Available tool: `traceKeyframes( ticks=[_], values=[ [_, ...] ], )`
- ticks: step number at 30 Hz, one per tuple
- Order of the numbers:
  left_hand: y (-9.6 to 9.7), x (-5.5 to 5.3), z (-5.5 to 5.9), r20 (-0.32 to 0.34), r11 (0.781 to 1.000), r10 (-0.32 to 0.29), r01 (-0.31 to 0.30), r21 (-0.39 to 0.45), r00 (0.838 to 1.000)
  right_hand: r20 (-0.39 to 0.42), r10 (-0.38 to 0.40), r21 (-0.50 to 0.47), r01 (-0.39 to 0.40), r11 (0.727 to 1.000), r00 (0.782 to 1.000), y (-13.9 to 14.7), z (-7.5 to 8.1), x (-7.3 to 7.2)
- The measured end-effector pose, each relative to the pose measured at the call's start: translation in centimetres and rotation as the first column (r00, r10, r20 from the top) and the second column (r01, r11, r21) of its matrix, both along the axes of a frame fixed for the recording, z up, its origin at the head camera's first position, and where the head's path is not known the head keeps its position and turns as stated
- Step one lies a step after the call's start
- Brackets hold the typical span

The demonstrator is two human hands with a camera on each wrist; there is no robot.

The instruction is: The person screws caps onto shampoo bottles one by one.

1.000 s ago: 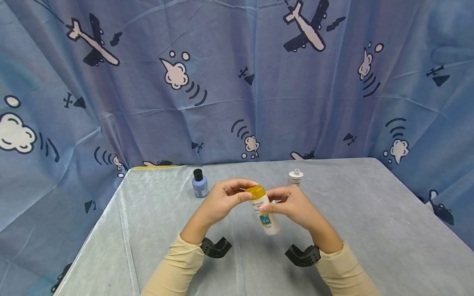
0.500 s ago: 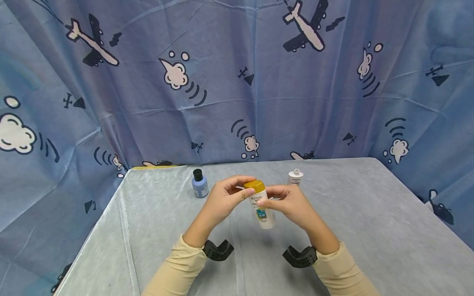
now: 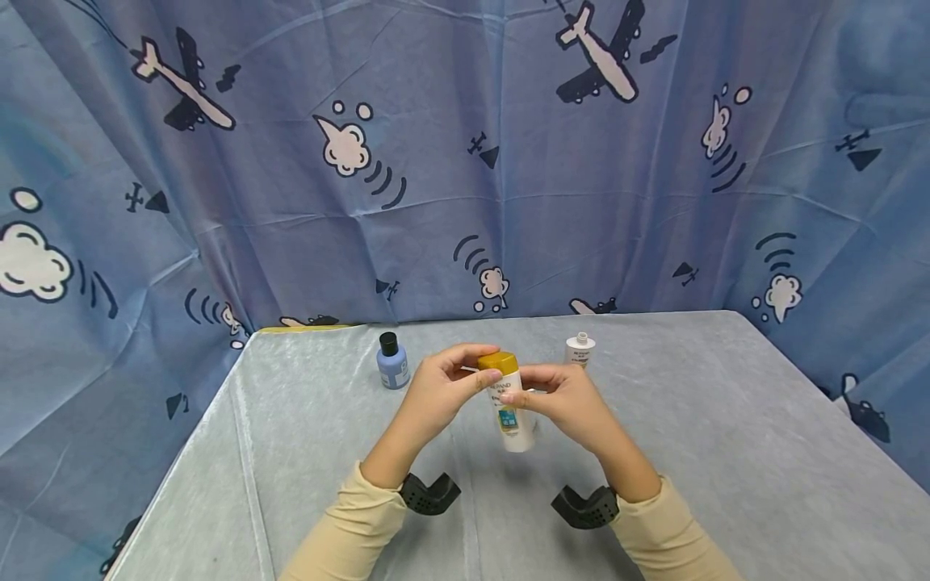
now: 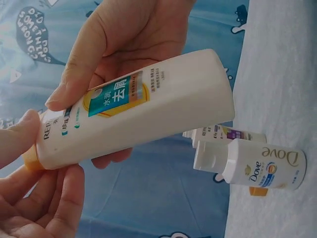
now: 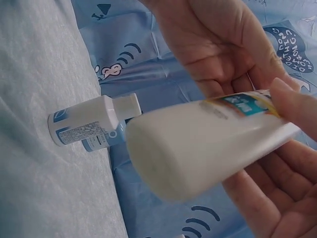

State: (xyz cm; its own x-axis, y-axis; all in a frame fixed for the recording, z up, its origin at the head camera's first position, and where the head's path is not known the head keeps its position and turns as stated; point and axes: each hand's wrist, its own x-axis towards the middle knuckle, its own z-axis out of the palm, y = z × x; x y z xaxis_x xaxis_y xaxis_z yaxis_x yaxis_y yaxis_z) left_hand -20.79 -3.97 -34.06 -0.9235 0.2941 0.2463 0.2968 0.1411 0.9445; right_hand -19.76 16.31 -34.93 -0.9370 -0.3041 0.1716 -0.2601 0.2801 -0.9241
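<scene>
A white shampoo bottle (image 3: pixel 517 436) with a gold cap (image 3: pixel 499 362) is held off the table between both hands, slightly tilted in the head view. My left hand (image 3: pixel 441 391) pinches the cap, thumb in front and fingers behind. My right hand (image 3: pixel 570 399) grips the upper body, its thumb over the label. Teal and yellow print shows on the label (image 4: pixel 119 94) in the left wrist view, while the bottle's base (image 5: pixel 156 158) faces the right wrist camera. A Dove bottle (image 4: pixel 262 163) stands on the table beyond, mostly hidden in the head view.
A blue bottle with a black cap (image 3: pixel 393 367) stands at the back left of the cloth-covered table (image 3: pixel 327 460). At the back right is a white bottle with a narrow bare neck (image 3: pixel 580 349). An orange piece (image 4: pixel 258 191) lies behind the Dove bottle. A printed curtain (image 3: pixel 436 161) hangs behind.
The shampoo bottle has come more upright, its base swinging left and its cap rising slightly. My right hand has moved a little left; my left hand keeps its hold on the cap.
</scene>
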Motion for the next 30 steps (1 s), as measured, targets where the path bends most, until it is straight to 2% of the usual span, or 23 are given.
traceKeyframes(
  ticks=[8,16,19,22,26,30],
  values=[
    [0.1,-0.3,-0.1,0.059,1.0,0.024,-0.023,-0.013,0.998,0.008,-0.038,-0.007,0.038,0.999,0.999,-0.4,0.0,0.0],
    [-0.1,-0.5,-0.4,0.07,0.998,0.013,-0.009,-0.058,0.997,0.029,-0.077,-0.001,0.077,0.997,0.997,-0.4,-0.1,-0.1],
    [0.0,-0.5,-0.3,0.055,0.997,0.025,-0.021,-0.07,0.998,0.052,-0.086,-0.01,0.087,0.996,0.995,-0.5,-0.2,-0.3],
    [0.0,-0.8,-0.3,0.043,0.998,0.048,-0.047,-0.044,0.998,0.075,-0.099,-0.027,0.101,0.994,0.992,-0.8,0.0,-0.9],
    [0.0,-1.7,-0.2,0.038,0.996,0.092,-0.092,0.003,0.995,0.058,-0.109,-0.008,0.11,0.994,0.992,-1.4,0.9,-2.3],
    [-0.3,-2.9,0.6,-0.006,0.992,0.126,-0.126,-0.028,0.992,0.0,-0.077,0.039,0.077,0.996,0.997,-1.9,2.3,-3.7]
  ],
)
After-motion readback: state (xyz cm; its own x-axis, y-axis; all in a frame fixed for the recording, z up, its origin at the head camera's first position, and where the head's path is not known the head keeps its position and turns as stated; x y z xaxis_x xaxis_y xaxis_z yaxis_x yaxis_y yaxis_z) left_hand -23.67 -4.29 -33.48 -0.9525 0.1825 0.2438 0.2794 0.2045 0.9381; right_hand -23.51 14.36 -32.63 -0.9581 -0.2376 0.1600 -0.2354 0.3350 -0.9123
